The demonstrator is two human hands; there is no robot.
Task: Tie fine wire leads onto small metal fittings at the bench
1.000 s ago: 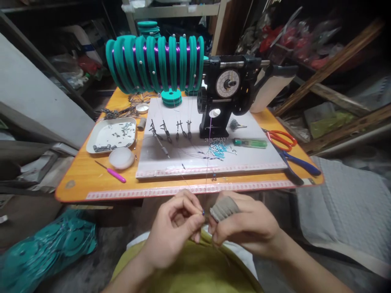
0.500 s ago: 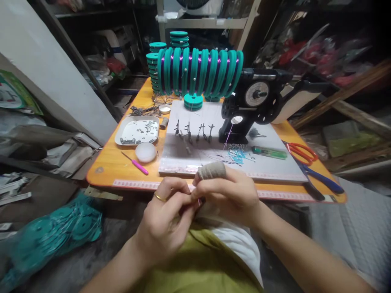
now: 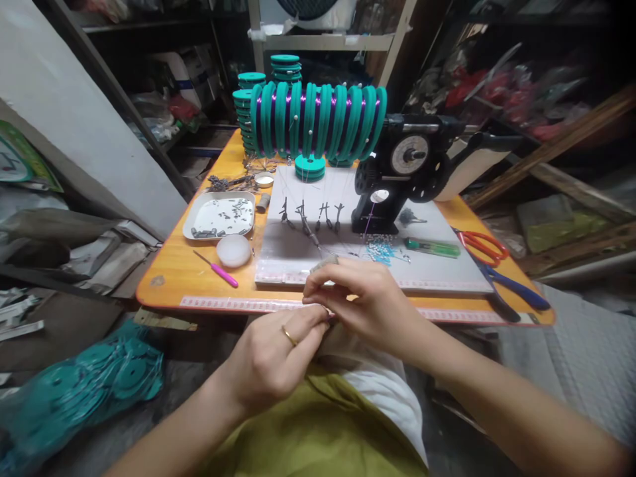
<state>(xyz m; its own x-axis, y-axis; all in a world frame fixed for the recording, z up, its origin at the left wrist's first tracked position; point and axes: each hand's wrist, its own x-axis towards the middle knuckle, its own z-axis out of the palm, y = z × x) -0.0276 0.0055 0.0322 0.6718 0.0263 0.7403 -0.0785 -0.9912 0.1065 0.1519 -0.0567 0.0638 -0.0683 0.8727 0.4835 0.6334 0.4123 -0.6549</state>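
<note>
Above my lap, just in front of the table edge, both hands meet. My left hand [image 3: 273, 351], with a gold ring, is closed in a pinch, and a tiny purple bit, perhaps line, shows at its fingertips. My right hand [image 3: 370, 301] has its fingers curled together over that spot, one finger wrapped in grey tape. Whatever it pinches is hidden. Beyond the hands lies a grey board [image 3: 278, 258] with dark knotted line pieces [image 3: 302, 213] on it. Over the board, a row of teal spools [image 3: 318, 119] wound with purple line sits on a black winding machine [image 3: 397, 165].
On the yellow table [image 3: 159, 265] at left are a white tray [image 3: 186, 228] of small grey pieces, a translucent cup [image 3: 233, 252] and a pink-handled pick [image 3: 223, 273]. At right lie a green-handled tool [image 3: 432, 248], red-handled pliers [image 3: 484, 246] and a blue-handled tool [image 3: 519, 290].
My right hand has turned and its fingers have curled inward, so the taped finger shows less. The left fingers have closed more tightly together. The view has shifted slightly.
</note>
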